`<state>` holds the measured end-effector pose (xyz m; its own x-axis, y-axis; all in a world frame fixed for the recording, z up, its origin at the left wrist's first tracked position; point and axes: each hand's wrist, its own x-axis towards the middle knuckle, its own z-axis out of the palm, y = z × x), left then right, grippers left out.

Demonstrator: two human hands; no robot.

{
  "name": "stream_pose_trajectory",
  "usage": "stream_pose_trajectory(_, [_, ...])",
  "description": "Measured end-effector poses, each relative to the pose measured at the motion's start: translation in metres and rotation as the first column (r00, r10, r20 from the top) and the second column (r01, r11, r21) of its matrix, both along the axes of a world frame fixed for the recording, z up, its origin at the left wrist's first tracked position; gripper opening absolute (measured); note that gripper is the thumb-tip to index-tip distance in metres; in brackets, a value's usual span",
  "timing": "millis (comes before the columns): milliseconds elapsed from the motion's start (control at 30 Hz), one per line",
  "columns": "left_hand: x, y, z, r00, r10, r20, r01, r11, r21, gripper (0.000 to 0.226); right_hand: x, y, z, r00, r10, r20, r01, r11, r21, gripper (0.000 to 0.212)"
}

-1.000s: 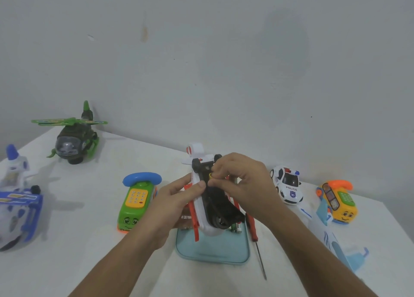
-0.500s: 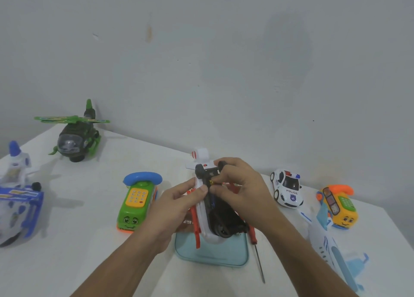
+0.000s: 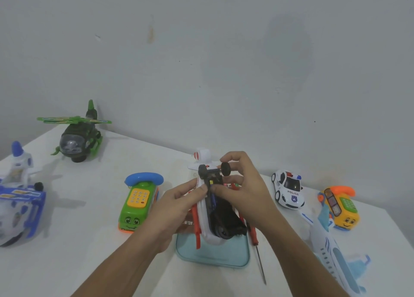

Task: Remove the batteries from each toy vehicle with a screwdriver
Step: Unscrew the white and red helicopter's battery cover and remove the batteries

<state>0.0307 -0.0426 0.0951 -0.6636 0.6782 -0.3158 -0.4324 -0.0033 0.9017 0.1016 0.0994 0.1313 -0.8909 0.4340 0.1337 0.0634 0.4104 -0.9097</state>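
Observation:
I hold a white and red toy helicopter (image 3: 207,228) upside down over a pale blue tray (image 3: 212,255), its black underside facing me. My left hand (image 3: 179,203) grips its left side, thumb on the white hull. My right hand (image 3: 243,192) curls over the open battery bay, thumb and fingers pinching at a battery (image 3: 211,182) whose yellow and blue ends show inside. A red-handled screwdriver (image 3: 257,249) lies on the table just right of the tray, tip toward me.
Other toys ring the white table (image 3: 89,240): green helicopter (image 3: 76,137) at the back left, blue and white vehicle (image 3: 18,204) at the left edge, green phone car (image 3: 139,201), police car (image 3: 287,189), orange phone car (image 3: 340,207), white and blue plane (image 3: 331,252) at right.
My right fingers have slid down from the rear wheels to the battery bay, uncovering the right black wheel. The helicopter stays held over the tray.

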Motion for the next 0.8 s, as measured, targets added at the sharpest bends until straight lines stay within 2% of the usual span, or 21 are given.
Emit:
stream_pose_trajectory(167, [-0.001,-0.001,0.003,1.0,0.007,0.013,-0.007,1.0,-0.004,0.018,-0.001,0.015,0.01,0.999,0.001,0.036,0.007,0.974,-0.227,0.036])
stream_pose_trajectory(267, [-0.001,-0.003,0.006,0.999,0.032,0.025,-0.032,0.999,-0.016,0.017,-0.013,0.043,0.008,0.991,-0.085,0.107,0.117,0.934,-0.339,0.024])
stream_pose_trajectory(333, [-0.001,-0.003,0.008,0.998,0.051,0.033,-0.05,0.998,-0.025,0.018,-0.024,0.064,0.0,0.955,-0.182,0.233,0.226,0.957,-0.18,0.014])
stream_pose_trajectory(400, [0.0,-0.004,0.009,0.997,0.067,0.033,-0.066,0.997,-0.028,0.024,-0.036,0.082,-0.013,0.892,-0.244,0.381,0.226,0.97,0.093,0.013])
stream_pose_trajectory(467, [0.001,-0.005,0.01,0.996,0.086,0.024,-0.085,0.996,-0.034,0.026,-0.049,0.091,-0.027,0.813,-0.263,0.52,0.083,0.936,0.343,0.019])
stream_pose_trajectory(533, [0.003,-0.006,0.011,0.996,0.093,0.016,-0.092,0.995,-0.039,0.021,-0.06,0.093,-0.044,0.729,-0.293,0.618,-0.094,0.852,0.515,0.02])
stream_pose_trajectory(600, [0.005,-0.006,0.012,0.995,0.101,0.008,-0.101,0.994,-0.043,0.019,-0.069,0.092,-0.061,0.694,-0.325,0.642,-0.172,0.792,0.586,0.009])
stream_pose_trajectory(700, [0.009,-0.007,0.012,0.991,0.136,0.007,-0.136,0.989,-0.053,0.018,-0.075,0.089,-0.079,0.699,-0.339,0.63,-0.194,0.757,0.623,0.018])
stream_pose_trajectory(800, [0.012,-0.007,0.011,0.985,0.171,0.016,-0.169,0.984,-0.053,0.018,-0.076,0.086,-0.088,0.723,-0.357,0.591,-0.177,0.732,0.658,0.018])
